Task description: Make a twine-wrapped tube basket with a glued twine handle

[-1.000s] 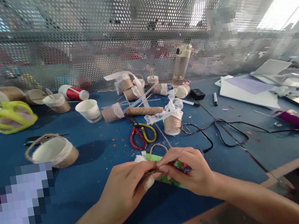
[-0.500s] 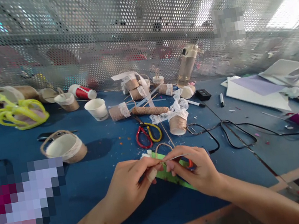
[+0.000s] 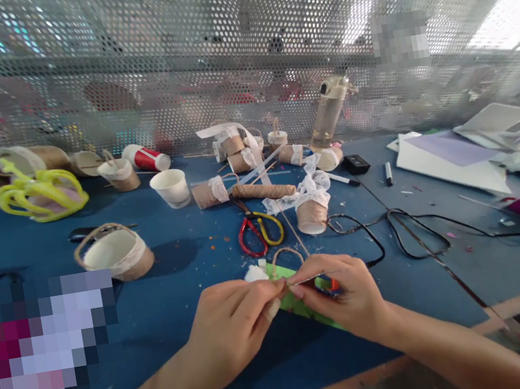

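Note:
My left hand [image 3: 234, 327] and my right hand [image 3: 345, 296] meet over the blue table near its front edge. Both pinch a thin jute twine [image 3: 284, 257] that loops up just behind the fingertips. Under the fingers lies a green strip [image 3: 302, 306] with a small red-orange bit at its right end. A white scrap [image 3: 254, 273] sits just behind my left fingertips. Both hands are closed in a pinch.
Red-and-yellow scissors [image 3: 258, 231] lie behind the hands, beside a twine-wrapped cup with lace [image 3: 311, 213]. A twine basket [image 3: 116, 253], a white cup [image 3: 171, 187], several wrapped rolls, a bottle [image 3: 329, 114], black cables [image 3: 394, 232] and paper sheets [image 3: 451, 154] surround them. A perforated metal screen backs the table.
The view has shifted a little, so the table items sit further right and lower. My fingertips have drawn closer together on the twine; the hands otherwise stay in place.

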The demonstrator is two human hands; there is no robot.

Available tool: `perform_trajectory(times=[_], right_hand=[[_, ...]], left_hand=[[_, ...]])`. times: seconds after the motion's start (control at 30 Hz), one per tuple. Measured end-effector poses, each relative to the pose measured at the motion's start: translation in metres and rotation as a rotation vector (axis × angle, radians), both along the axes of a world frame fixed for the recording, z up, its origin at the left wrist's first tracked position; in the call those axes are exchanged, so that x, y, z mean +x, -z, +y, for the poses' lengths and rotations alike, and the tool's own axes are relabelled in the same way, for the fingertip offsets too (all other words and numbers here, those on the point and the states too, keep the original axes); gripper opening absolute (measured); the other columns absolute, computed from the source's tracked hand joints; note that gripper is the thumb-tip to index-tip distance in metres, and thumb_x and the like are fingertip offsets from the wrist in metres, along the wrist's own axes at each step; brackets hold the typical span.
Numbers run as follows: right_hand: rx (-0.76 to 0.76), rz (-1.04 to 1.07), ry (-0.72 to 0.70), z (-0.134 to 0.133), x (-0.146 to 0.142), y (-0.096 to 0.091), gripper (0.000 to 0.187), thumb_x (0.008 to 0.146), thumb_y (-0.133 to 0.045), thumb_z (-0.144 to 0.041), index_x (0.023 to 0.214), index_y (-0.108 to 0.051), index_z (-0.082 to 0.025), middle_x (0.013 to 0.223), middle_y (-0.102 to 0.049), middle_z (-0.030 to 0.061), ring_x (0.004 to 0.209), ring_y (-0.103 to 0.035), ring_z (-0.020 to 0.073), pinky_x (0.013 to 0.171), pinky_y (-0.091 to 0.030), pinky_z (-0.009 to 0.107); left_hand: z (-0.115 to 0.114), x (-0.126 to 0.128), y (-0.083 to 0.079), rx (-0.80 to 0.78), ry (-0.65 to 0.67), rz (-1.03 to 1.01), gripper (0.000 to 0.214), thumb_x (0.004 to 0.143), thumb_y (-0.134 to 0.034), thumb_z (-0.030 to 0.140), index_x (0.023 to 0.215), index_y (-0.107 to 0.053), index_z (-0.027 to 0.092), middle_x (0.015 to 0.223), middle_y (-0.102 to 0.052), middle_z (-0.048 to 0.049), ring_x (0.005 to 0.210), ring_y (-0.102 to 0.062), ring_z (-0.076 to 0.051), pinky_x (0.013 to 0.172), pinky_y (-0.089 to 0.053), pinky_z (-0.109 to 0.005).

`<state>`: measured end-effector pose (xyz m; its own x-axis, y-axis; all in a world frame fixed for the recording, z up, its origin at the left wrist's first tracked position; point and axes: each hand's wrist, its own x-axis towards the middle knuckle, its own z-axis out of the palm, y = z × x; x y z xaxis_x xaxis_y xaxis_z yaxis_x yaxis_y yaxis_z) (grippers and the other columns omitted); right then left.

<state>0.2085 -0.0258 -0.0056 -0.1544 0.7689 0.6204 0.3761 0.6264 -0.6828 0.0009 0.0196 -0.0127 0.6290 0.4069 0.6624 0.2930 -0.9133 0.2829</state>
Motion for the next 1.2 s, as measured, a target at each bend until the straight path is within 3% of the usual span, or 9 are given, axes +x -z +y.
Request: perform_trajectory(times=[0.1, 0.3, 0.43, 0.63, 0.83, 0.9, 1.0, 1.2], right_hand=[[0.014, -0.005, -0.002, -0.001, 0.001, -0.002, 0.01, 0.088, -0.068, -0.011, 0.094, -0.072, -0.017, 0.075, -0.076, 0.0044, 0.06, -0.068, 0.013, 0.057, -0.054, 0.022], [0.045, -0.026, -0.021, 0.0, 0.003, -0.004, 0.009, 0.092, -0.066, -0.013, 0.096, -0.072, -0.018, 0.074, -0.076, 0.0035, 0.062, -0.07, 0.0127, 0.06, -0.056, 0.021], [0.01, 0.002, -0.007, 0.0, 0.003, -0.003, 0.01, 0.092, -0.066, -0.012, 0.096, -0.072, -0.019, 0.083, -0.079, 0.0044, 0.068, -0.073, 0.0129, 0.065, -0.059, 0.022], [-0.023, 0.018, -0.028, -0.002, 0.002, -0.003, 0.011, 0.093, -0.064, -0.013, 0.097, -0.07, -0.02, 0.084, -0.079, 0.0041, 0.065, -0.073, 0.0136, 0.063, -0.061, 0.023], [-0.042, -0.001, -0.011, -0.002, 0.002, -0.001, 0.01, 0.089, -0.071, -0.016, 0.098, -0.07, -0.02, 0.081, -0.077, 0.0026, 0.067, -0.073, 0.0143, 0.063, -0.059, 0.022], [-0.038, -0.017, 0.01, -0.002, 0.002, -0.001, 0.007, 0.089, -0.07, -0.014, 0.094, -0.07, -0.02, 0.077, -0.077, 0.0019, 0.066, -0.072, 0.0139, 0.063, -0.058, 0.022], [-0.023, -0.022, 0.007, -0.002, 0.002, -0.001, 0.01, 0.092, -0.066, -0.011, 0.095, -0.069, -0.02, 0.082, -0.077, 0.003, 0.065, -0.071, 0.0131, 0.063, -0.057, 0.022], [0.051, -0.039, -0.04, -0.001, 0.002, -0.002, 0.013, 0.096, -0.059, -0.013, 0.101, -0.069, -0.02, 0.077, -0.073, 0.003, 0.065, -0.069, 0.0144, 0.062, -0.056, 0.025]], left_hand=[[0.002, 0.0, -0.002, -0.099, 0.029, -0.004, 0.012, 0.103, -0.052, 0.027, 0.108, -0.062, 0.02, 0.087, -0.079, 0.0015, 0.072, -0.075, -0.014, 0.069, -0.054, -0.022], [0.008, -0.001, -0.012, -0.519, 0.184, 0.049, 0.016, 0.103, -0.048, 0.021, 0.104, -0.064, 0.023, 0.075, -0.074, 0.0063, 0.067, -0.071, -0.008, 0.067, -0.051, -0.014], [0.007, 0.0, -0.015, -0.605, 0.163, 0.015, 0.011, 0.1, -0.055, 0.02, 0.099, -0.065, 0.022, 0.072, -0.074, 0.0063, 0.066, -0.073, -0.008, 0.066, -0.052, -0.013], [0.004, 0.002, -0.01, -0.554, 0.127, -0.067, 0.007, 0.099, -0.059, 0.022, 0.097, -0.065, 0.021, 0.068, -0.074, 0.0063, 0.06, -0.073, -0.009, 0.06, -0.053, -0.013], [0.003, -0.001, -0.003, -0.272, 0.028, -0.022, 0.012, 0.102, -0.054, 0.028, 0.105, -0.064, 0.023, 0.08, -0.078, 0.0036, 0.067, -0.075, -0.012, 0.066, -0.055, -0.017], [0.003, -0.001, -0.002, -0.253, 0.014, 0.008, 0.013, 0.103, -0.053, 0.029, 0.105, -0.064, 0.023, 0.083, -0.078, 0.0033, 0.069, -0.076, -0.013, 0.065, -0.054, -0.018], [0.005, 0.001, -0.006, -0.416, 0.043, 0.018, 0.01, 0.101, -0.055, 0.027, 0.104, -0.065, 0.023, 0.081, -0.077, 0.0045, 0.069, -0.075, -0.012, 0.065, -0.054, -0.017], [0.011, 0.002, -0.023, -0.992, 0.282, 0.031, 0.019, 0.102, -0.05, 0.024, 0.095, -0.067, 0.018, 0.081, -0.075, 0.0013, 0.061, -0.071, -0.009, 0.066, -0.055, -0.017]])
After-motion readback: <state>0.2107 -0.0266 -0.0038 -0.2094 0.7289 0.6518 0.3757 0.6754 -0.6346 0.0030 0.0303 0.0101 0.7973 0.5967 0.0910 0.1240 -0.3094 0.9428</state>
